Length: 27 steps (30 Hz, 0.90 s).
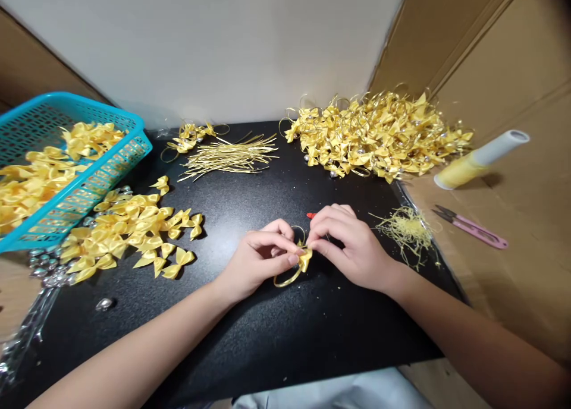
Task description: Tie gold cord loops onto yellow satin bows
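Above the middle of the black table, my left hand [261,255] pinches a yellow ribbon bow [305,259] between thumb and fingers. A gold cord loop [285,284] hangs from the bow, curving below my left fingertips. My right hand [350,245] is closed in a pinch at the bow's right edge. What its fingertips grip is too small to name; a fine line shows close by. Partly hidden behind my right hand lies a small red object [311,215]. Both hands work close together, fingertips nearly touching.
Loose yellow bows [134,225] lie left, beside a blue basket [71,198] of bows. Gold cords [232,156] lie behind; finished-looking looped bows [379,135] heap back right. Thread scraps [408,230], pink-handled snips [473,227] and a tube [482,159] are right. A silver bell [104,304] sits front left.
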Available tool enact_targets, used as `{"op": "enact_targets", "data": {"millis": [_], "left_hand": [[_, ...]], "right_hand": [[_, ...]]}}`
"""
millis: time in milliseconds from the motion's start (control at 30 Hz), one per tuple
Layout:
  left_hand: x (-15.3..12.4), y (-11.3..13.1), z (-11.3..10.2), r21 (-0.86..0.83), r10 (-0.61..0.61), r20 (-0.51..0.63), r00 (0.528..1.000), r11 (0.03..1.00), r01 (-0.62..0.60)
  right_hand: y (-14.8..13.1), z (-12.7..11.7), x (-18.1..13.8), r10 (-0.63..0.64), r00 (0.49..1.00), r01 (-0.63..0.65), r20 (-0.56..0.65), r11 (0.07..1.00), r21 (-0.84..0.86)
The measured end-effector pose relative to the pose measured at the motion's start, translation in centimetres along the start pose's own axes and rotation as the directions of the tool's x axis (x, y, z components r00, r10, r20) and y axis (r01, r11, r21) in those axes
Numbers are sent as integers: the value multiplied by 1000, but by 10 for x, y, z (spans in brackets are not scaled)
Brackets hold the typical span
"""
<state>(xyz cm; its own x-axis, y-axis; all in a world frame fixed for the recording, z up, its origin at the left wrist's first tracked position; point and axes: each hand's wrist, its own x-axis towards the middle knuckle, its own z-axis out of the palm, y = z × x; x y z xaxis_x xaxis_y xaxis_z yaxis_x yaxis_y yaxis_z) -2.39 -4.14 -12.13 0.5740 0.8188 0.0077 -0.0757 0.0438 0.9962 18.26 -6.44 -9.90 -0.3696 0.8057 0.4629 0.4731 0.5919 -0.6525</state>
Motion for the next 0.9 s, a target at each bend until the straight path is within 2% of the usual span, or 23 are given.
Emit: {"op": "enact_targets", "data": {"millis": [133, 233, 300, 367, 433, 533, 600, 700, 900], "left_hand": [[0, 7, 6, 244, 56, 10, 998, 968, -56], [0, 9, 9, 385, 135, 14, 991, 914, -130], [-1, 9, 10, 382, 167, 44, 985, 908, -171], [-1, 7, 11, 304, 170, 34, 985, 937, -172], [-2, 5, 12, 205, 160, -48, 986, 968, -148], [-4, 0, 13, 112, 140, -186, 972, 986, -121], [-4, -2, 14, 90, 134, -222, 966, 989, -116], [-5, -2, 15, 118, 158, -224, 962, 984, -134], [-5, 5, 17, 346, 303, -205, 931, 912, -221]], "right_hand": [[-4, -1, 1, 134, 990, -139, 40, 972, 187], [-12, 4, -1, 193, 981, -191, 7, 966, 172], [-16, 9, -5, 186, 981, -182, -56, 981, 64], [-18, 15, -9, 125, 985, -138, -118, 985, -108], [-18, 19, -13, 35, 989, -74, -147, 960, -269], [-18, 21, -16, -72, 983, -2, -167, 912, -409], [-18, 20, -16, -102, 978, 11, -182, 897, -443], [-18, 19, -16, -80, 979, -6, -186, 907, -422], [-18, 21, -16, 55, 979, -109, -195, 955, -276]]}}
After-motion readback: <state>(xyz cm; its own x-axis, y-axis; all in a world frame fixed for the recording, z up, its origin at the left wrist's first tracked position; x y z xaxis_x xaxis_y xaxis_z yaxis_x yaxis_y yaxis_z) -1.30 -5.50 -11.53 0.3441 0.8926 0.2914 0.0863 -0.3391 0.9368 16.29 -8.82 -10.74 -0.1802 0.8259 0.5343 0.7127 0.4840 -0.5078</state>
